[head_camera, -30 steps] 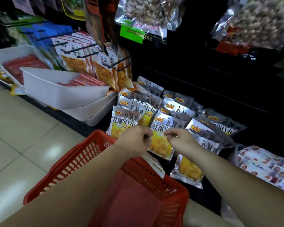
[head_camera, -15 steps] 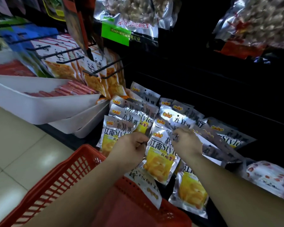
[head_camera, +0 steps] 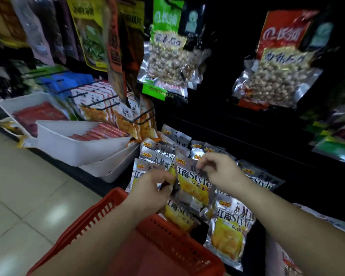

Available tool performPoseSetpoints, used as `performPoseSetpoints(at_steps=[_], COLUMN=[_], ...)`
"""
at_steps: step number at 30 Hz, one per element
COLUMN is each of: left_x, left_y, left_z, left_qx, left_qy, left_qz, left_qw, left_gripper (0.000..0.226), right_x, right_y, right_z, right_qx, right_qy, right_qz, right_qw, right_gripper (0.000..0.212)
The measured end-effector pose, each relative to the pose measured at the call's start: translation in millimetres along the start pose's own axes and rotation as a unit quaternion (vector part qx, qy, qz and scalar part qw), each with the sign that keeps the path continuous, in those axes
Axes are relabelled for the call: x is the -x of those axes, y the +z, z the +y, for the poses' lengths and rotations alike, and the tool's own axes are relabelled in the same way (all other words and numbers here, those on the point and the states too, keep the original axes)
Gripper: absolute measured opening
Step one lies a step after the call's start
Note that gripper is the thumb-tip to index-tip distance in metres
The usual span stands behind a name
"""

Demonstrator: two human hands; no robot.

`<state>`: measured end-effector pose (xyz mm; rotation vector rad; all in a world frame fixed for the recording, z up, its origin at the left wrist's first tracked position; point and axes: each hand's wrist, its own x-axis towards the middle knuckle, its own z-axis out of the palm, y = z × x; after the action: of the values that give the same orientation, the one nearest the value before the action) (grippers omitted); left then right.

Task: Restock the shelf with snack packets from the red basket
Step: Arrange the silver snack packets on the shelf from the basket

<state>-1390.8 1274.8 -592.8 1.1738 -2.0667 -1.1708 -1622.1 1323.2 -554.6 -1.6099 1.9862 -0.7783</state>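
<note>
A silver and yellow snack packet is held up in front of the low black shelf, tilted. My left hand pinches its left edge and my right hand pinches its top right corner. Behind and below it lie several matching silver packets in overlapping rows on the shelf. The red basket hangs under my forearms, close to the shelf's front edge; my arms hide most of its inside.
White trays with red sausage sticks stand at the left on the shelf. Panda-print packets hang on black hooks above them. Nut bags hang higher up. Beige floor tiles lie at the left.
Both hands have lifted one packet off the pile and raised it. The view has tilted upward, showing more of the hanging bags.
</note>
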Motion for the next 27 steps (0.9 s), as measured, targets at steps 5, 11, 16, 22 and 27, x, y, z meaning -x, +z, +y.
performPoseSetpoints(at_steps=[5,11,16,22,27], left_x=[32.1,52.7,59.8,60.5,62.1], left_y=[-37.9,-41.1,-33.4,-38.1,-39.5], left_z=[28.7,40.2,39.8,57.9,60.1], left_qx=[0.071,0.203,0.214,0.296,0.301], left_qy=[0.036,0.039,0.010,0.012,0.027], left_qz=[0.009,-0.002,0.088,0.114,0.032], left_qw=[0.997,0.978,0.973,0.948,0.953], left_gripper=[0.029,0.032,0.027,0.021,0.036], right_x=[55.4,96.3,102.8,109.3,99.6], right_y=[-35.9,-41.4,-16.0,1.0,12.0], right_z=[-63.7,-86.1,-66.5,-59.9,-54.6], right_qx=[-0.054,-0.157,-0.270,-0.400,-0.324], right_qy=[-0.082,-0.127,-0.041,-0.004,-0.015], right_qz=[0.025,0.035,0.137,-0.055,0.075], right_qw=[0.995,0.979,0.952,0.915,0.943], right_gripper=[0.040,0.050,0.018,0.047,0.035])
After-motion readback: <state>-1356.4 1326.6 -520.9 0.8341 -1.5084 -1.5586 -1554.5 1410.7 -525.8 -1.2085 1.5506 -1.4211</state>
